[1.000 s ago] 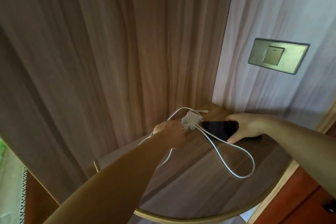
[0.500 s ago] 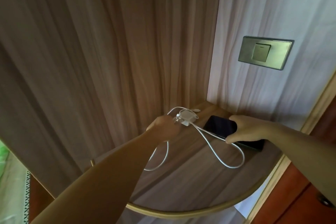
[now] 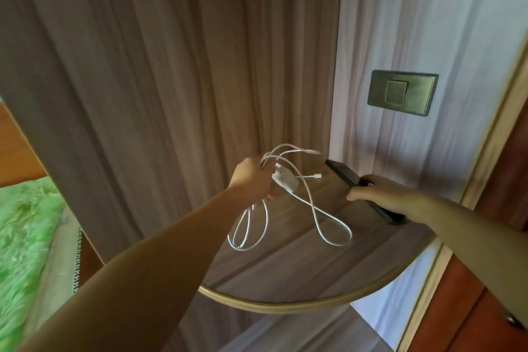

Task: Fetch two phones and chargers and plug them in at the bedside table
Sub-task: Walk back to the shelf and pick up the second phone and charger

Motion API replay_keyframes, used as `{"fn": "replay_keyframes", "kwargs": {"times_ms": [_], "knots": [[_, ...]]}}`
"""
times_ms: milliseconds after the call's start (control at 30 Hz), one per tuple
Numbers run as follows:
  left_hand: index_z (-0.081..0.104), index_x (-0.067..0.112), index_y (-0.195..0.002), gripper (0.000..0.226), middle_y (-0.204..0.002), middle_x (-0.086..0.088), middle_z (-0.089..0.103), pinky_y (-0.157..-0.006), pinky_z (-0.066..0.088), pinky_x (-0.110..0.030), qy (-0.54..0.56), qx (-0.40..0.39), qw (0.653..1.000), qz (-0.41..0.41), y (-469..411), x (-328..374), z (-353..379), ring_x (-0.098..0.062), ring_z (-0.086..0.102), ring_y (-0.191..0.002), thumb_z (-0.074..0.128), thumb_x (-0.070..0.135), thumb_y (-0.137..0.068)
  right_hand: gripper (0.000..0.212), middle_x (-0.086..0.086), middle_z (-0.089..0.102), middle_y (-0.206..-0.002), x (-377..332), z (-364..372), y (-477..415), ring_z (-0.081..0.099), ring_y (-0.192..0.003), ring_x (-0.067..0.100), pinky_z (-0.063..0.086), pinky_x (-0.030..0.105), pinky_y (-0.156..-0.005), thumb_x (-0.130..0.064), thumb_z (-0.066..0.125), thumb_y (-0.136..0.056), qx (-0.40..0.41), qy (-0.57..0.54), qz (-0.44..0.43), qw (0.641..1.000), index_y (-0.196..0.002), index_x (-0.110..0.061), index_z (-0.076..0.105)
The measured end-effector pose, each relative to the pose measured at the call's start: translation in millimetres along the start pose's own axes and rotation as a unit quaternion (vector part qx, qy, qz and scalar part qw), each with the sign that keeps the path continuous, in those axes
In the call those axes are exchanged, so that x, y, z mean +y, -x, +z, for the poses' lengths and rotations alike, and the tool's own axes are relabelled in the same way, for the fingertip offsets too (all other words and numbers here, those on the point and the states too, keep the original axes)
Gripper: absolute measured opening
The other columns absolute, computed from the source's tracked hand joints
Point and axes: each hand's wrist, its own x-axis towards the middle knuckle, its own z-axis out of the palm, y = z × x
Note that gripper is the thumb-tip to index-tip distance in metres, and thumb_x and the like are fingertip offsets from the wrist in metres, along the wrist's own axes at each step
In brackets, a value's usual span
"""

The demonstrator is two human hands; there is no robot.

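Two grips show: my left hand (image 3: 253,178) is closed on a bunch of white cable (image 3: 311,210) with the charger (image 3: 284,178) at the fingers, lifted above the table (image 3: 285,274), loops dangling limp; my right hand (image 3: 383,196) is closed over a dark phone (image 3: 341,173) lying on the table near the wall. I judge the cable light and floppy, best held at the rigid charger, and the phone stiff, slick and best pinched by its edges. A switch plate (image 3: 402,96) sits on the wall above.

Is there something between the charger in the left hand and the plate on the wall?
Nothing visible does. The left hand holds the charger above the bedside table; only open air lies toward the wall plate.
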Motion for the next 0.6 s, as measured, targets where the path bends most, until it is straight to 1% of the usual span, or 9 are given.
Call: {"fn": "replay_keyframes", "kwargs": {"times_ms": [100,167,233,300,367,433,500,600], "knots": [[0.059,0.015,-0.068,0.034,-0.050,-0.001,0.056,-0.033,0.036,-0.017,-0.001,0.045,0.999,0.023,17,11,-23,-0.011,0.053,-0.033,0.045,0.030,-0.095,0.036,0.015,0.064,-0.096,-20,-2,19,0.061,-0.078,0.023,0.043,0.031,-0.065,-0.044,0.072,-0.074,0.010,0.017,-0.018,1.000,-0.098,-0.018,0.061],[0.057,0.018,-0.064,0.034,-0.052,0.000,0.053,-0.033,0.034,-0.016,0.008,0.065,0.997,0.032,32,16,-43,-0.012,0.049,-0.036,0.046,0.029,-0.094,0.034,0.012,0.062,-0.092,-35,-1,35,0.059,-0.077,0.022,0.041,0.031,-0.065,-0.042,0.072,-0.075,0.019,0.023,-0.033,0.999,-0.097,-0.017,0.062],[0.058,0.018,-0.064,0.035,-0.053,0.001,0.050,-0.032,0.033,-0.016,0.003,0.078,0.996,0.034,51,18,-65,-0.012,0.045,-0.041,0.046,0.029,-0.095,0.030,0.008,0.059,-0.089,-50,2,54,0.057,-0.075,0.020,0.040,0.031,-0.064,-0.041,0.071,-0.075,0.028,0.024,-0.050,0.998,-0.092,-0.019,0.061],[0.064,0.012,-0.073,0.033,-0.053,0.002,0.048,-0.037,0.033,-0.021,0.011,0.092,0.995,0.031,73,19,-87,-0.012,0.043,-0.044,0.045,0.028,-0.095,0.032,0.004,0.059,-0.088,-65,10,74,0.057,-0.076,0.018,0.040,0.030,-0.063,-0.043,0.071,-0.072,0.046,0.020,-0.059,0.997,-0.092,-0.020,0.060],[0.062,0.013,-0.073,0.030,-0.056,0.003,0.049,-0.044,0.033,-0.024,0.039,0.113,0.992,0.032,97,17,-109,-0.012,0.045,-0.048,0.046,0.026,-0.094,0.037,0.005,0.061,-0.087,-78,22,95,0.059,-0.078,0.019,0.041,0.030,-0.062,-0.046,0.072,-0.067,0.059,0.007,-0.065,0.996,-0.091,-0.021,0.059],[0.061,0.012,-0.071,0.029,-0.060,0.000,0.052,-0.048,0.035,-0.025,0.058,0.135,0.989,0.034,124,14,-131,-0.015,0.047,-0.052,0.047,0.026,-0.092,0.043,0.005,0.061,-0.082,-90,38,116,0.059,-0.073,0.020,0.040,0.029,-0.060,-0.047,0.071,-0.062,0.061,-0.005,-0.075,0.995,-0.092,-0.017,0.062],[0.060,0.009,-0.068,0.032,-0.059,-0.003,0.051,-0.051,0.037,-0.028,0.072,0.164,0.983,0.028,155,12,-155,-0.020,0.047,-0.054,0.047,0.028,-0.090,0.038,0.004,0.060,-0.077,-102,56,137,0.058,-0.067,0.019,0.038,0.027,-0.057,-0.045,0.071,-0.064,0.071,-0.021,-0.082,0.994,-0.086,-0.017,0.060],[0.056,0.019,-0.058,0.032,-0.054,0.001,0.051,-0.049,0.037,-0.027,0.088,0.217,0.972,0.033,202,12,-191,-0.019,0.048,-0.052,0.047,0.026,-0.089,0.032,-0.001,0.056,-0.063,-124,78,166,0.056,-0.056,0.015,0.037,0.027,-0.055,-0.045,0.071,-0.060,0.049,-0.042,-0.104,0.993,-0.072,-0.019,0.055]]}}
